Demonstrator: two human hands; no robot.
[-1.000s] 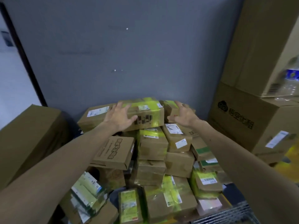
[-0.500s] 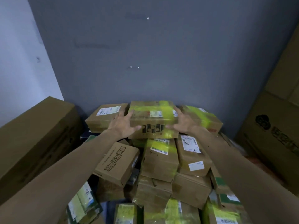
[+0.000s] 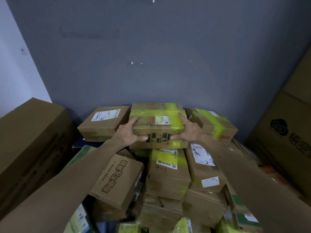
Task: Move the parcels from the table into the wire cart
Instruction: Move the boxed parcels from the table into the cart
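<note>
Both hands, left hand (image 3: 127, 133) and right hand (image 3: 188, 132), clamp the taped parcel (image 3: 158, 125) atop the far stack; placement step, release next.

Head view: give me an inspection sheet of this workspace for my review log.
Surface: hidden under the parcels.
Job's things: yellow-taped parcel tops the parcel pile; wire cart not in view.
Clutter: nothing seen.
Grippers: left hand and right hand grip the yellow-taped parcel's ends.
Cables: nothing seen.
Surroundings: grey wall behind; large carton left, printed carton right.
</note>
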